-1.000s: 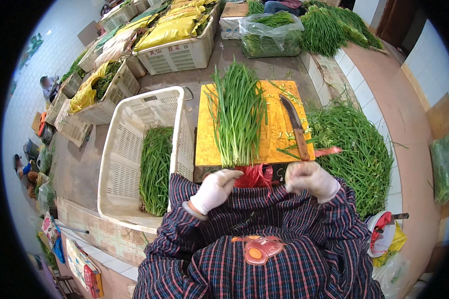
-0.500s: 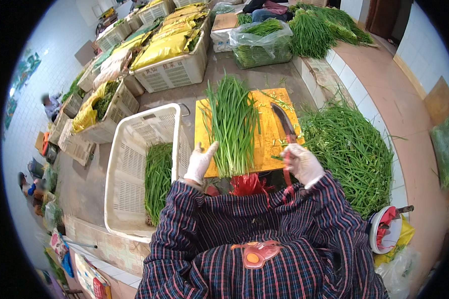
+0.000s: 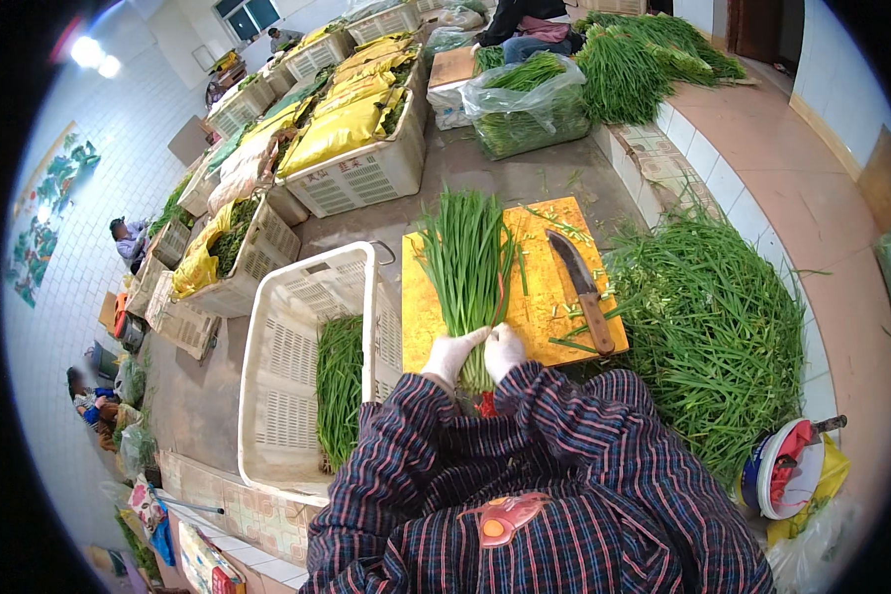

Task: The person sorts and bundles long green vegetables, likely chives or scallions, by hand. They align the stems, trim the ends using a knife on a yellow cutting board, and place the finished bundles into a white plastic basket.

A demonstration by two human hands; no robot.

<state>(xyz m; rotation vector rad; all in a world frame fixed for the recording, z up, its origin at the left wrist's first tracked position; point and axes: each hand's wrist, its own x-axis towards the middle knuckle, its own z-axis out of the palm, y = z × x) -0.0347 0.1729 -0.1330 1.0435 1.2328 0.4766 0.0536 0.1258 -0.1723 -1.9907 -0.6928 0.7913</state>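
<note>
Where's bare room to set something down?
Yellow board: narrow, mostly bare strip between green bunch and knife. Floor: wider patch left of white crate. Crowded: bunch's lower end, with left hand and right hand there; heaped greens right of the board.

So the outfit's basically a dark navy smock covered in thin pinkish-red, pale and blue stripes. Left sleeve and right sleeve are the same striped cloth, long, pretty baggy and wrinkled all over. There's a shiny-looking cartoonish patch on the front, pinkish-red with a round orange spot. Left hand and right hand both have plain white gloves, kinda snug, fingers covered too.
</note>
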